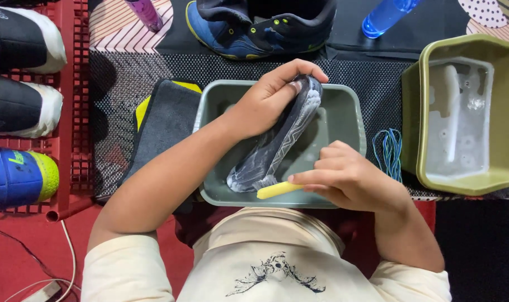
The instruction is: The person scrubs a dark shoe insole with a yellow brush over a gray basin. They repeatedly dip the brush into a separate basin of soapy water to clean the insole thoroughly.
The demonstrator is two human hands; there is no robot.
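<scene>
Near the lower centre of the frame, our right hand (349, 179) is closed around a yellow brush (278, 190), fingers pressed together on its handle, the bristle end touching the heel of a soapy shoe insole (277, 142). Our left hand (271, 98) pinches the upper end of the insole and holds it tilted inside the grey basin (349, 112) in the middle. We judge that the wet insole could slip from the left fingers, because the foam makes it slippery, and water could then splash out. Further right lie blue laces (390, 151) and an olive tub (422, 112) with cloudy water. At the top stands a blue sneaker (249, 31).
</scene>
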